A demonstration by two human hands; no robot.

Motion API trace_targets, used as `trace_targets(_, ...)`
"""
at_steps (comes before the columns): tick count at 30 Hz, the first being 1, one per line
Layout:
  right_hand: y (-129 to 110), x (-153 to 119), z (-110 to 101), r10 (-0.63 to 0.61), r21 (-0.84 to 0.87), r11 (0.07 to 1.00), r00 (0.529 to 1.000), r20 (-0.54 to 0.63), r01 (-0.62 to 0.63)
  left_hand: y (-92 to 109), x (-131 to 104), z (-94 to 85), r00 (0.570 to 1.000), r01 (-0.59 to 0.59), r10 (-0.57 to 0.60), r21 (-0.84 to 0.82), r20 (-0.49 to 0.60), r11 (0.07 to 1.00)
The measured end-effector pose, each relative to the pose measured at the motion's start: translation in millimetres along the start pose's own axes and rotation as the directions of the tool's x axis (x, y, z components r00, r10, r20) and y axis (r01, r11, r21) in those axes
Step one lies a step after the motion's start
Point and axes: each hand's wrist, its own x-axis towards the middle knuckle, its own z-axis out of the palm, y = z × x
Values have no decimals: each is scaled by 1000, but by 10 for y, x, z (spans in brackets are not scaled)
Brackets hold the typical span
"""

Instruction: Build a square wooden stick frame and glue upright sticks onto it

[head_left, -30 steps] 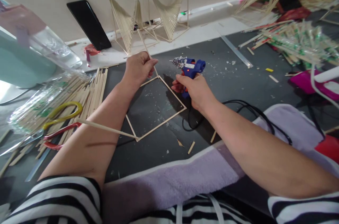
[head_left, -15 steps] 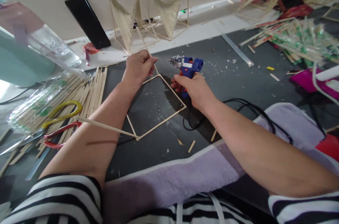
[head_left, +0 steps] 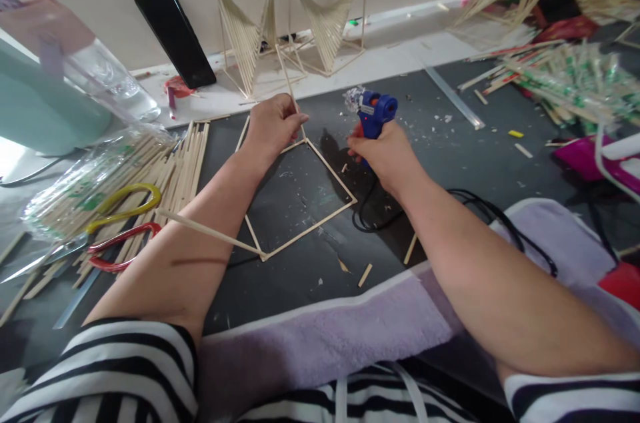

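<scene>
My left hand (head_left: 275, 123) pinches a thin wooden stick (head_left: 285, 73) that stands upright, slightly tilted, at the far corner of a four-sided stick frame (head_left: 313, 229) on the dark table. Another stick (head_left: 213, 231) rises from the frame's near corner and slants left over my left forearm. To the right of the frame, my right hand (head_left: 383, 146) is wrapped round the handle of a blue glue gun (head_left: 379, 109). Its nozzle points left, away from the stick and above the table. My hands are apart.
Scissors (head_left: 123, 246) and loose sticks (head_left: 187, 169) lie at the left, near a phone (head_left: 175, 39) leaning on the wall. Finished stick models (head_left: 327, 19) stand at the back. Wrapped sticks (head_left: 575, 79) are at the right, a black cord (head_left: 480, 199) and purple towel (head_left: 340, 336) in front.
My right hand has moved the glue gun to the right, away from the upright stick. My left hand still holds the stick at the corner. The whole view has shifted slightly.
</scene>
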Motion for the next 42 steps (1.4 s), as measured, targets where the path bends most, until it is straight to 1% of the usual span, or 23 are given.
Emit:
trace_targets(2, -67, -55, 58, 73, 73, 994, 996, 50, -76, -8, -6, -6, 1000, -16, 16, 6, 2, 1000)
trace_targets(3, -95, -85, 84, 87, 99, 991, 993, 75, -94, -7, -10, -13, 1000, -16, 16, 9, 6, 1000)
trace_targets(6, -120, -153, 136, 77, 137, 986, 987, 141, -97, 6, -20, -38, 1000, -11, 10, 39, 26, 999)
trace_targets(9, -76, -177, 154, 66, 128, 988, 983, 170, -89, 5, -19, -57, 998, -17, 12, 81, 60, 997)
trace_targets(15, -33, -173, 147, 32, 82, 995, 982, 188, -48, -61, -1, -42, 996, -43, 34, 108, 84, 993)
trace_targets(19, -59, -186, 145, 33, 86, 995, 982, 188, -50, -78, -8, -24, 991, -85, 74, 104, 108, 991)
trace_targets(23, -71, -191, 148, 37, 81, 995, 984, 175, -52, -66, -22, -9, 988, -98, 87, 74, 130, 992)
trace_targets(26, -73, -190, 147, 45, 82, 995, 983, 180, -60, -56, -32, -5, 982, -94, 84, 54, 169, 994)
trace_targets(29, -73, -191, 144, 52, 86, 994, 984, 170, -67, -52, -38, -8, 980, -91, 81, 45, 180, 995)
trace_targets(32, -63, -189, 143, 51, 87, 994, 984, 172, -67, -50, -39, -10, 980, -86, 79, 31, 182, 996)
trace_targets(36, -41, -180, 148, 45, 82, 995, 981, 190, -62, -59, -31, 1, 982, -52, 48, 19, 185, 998)
trace_targets(42, -42, -183, 156, 51, 87, 994, 984, 173, -67, -114, -25, 22, 986, -31, 31, -5, 162, 1000)
